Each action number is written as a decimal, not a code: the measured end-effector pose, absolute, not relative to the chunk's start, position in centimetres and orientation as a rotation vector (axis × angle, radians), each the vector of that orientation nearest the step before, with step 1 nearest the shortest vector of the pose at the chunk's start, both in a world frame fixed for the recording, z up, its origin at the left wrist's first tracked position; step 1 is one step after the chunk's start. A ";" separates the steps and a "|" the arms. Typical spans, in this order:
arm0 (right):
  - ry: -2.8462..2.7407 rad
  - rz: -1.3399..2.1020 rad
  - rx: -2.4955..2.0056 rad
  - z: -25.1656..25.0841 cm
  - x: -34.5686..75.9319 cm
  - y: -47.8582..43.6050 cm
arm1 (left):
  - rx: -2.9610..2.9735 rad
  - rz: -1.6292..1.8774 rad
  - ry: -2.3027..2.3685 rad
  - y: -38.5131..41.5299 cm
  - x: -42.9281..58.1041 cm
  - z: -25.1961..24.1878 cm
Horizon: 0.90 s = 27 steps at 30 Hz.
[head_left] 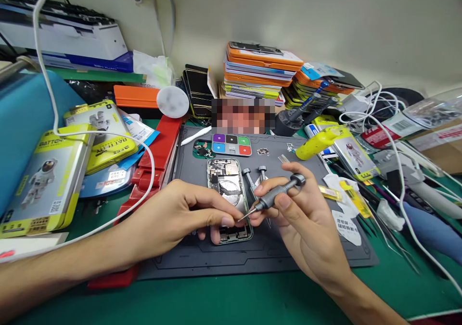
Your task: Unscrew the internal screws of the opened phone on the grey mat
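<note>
My right hand [306,224] grips a grey precision screwdriver [269,200], its thin shaft slanting down to the left. Thumb and forefinger of my left hand [191,214] are pinched together right at the screwdriver's tip; whatever sits between them is too small to make out. Below both hands lies an opened phone [219,170] with its inner parts exposed, its lower part partly covered by my left fingers. It rests on a dark grey work mat [274,260]. Just beyond my right fingers are more grey screwdrivers [262,172], partly hidden.
Behind the phone sits a tray with coloured squares [231,145]. A yellow bottle [317,143] and a screwdriver holder [288,122] stand back right. Battery boxes [43,180] and a red case [159,142] crowd the left. A white cable [400,180] crosses the right, near tweezers [393,238].
</note>
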State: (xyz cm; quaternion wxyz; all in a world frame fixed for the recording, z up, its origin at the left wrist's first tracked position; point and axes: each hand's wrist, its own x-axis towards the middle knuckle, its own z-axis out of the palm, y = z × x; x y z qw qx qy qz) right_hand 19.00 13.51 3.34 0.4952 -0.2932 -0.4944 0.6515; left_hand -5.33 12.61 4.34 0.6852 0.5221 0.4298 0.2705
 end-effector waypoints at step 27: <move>-2.115 0.504 -0.573 0.7 18.7 12.3 | 1.326 0.697 1.077 12.7 -5.4 4.8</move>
